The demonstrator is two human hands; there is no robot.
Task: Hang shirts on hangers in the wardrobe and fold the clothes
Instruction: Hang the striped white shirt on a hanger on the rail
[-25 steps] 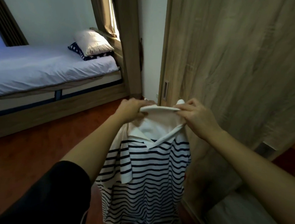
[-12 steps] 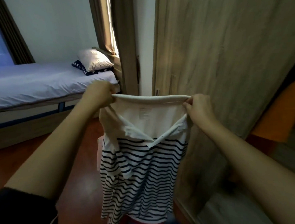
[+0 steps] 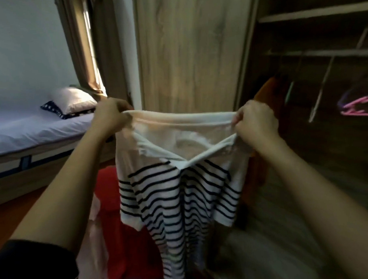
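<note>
Polo shirt (image 3: 181, 192) held up facing the open wardrobe (image 3: 192, 54), my left hand (image 3: 111, 117) and right hand (image 3: 254, 123) pinching its shoulders. Next I'd free a hand for that blurry pink hanger (image 3: 360, 101), probably.

Striped shirt (image 3: 181, 194) now wider, higher.

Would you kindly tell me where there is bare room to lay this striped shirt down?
The bed sheet is bare between the pillows and the bed's wooden edge. Crowded: red clothes lie heaped below the left hand, beside the striped shirt; an orange garment and pink hangers hang in the wardrobe behind the right hand.
</note>
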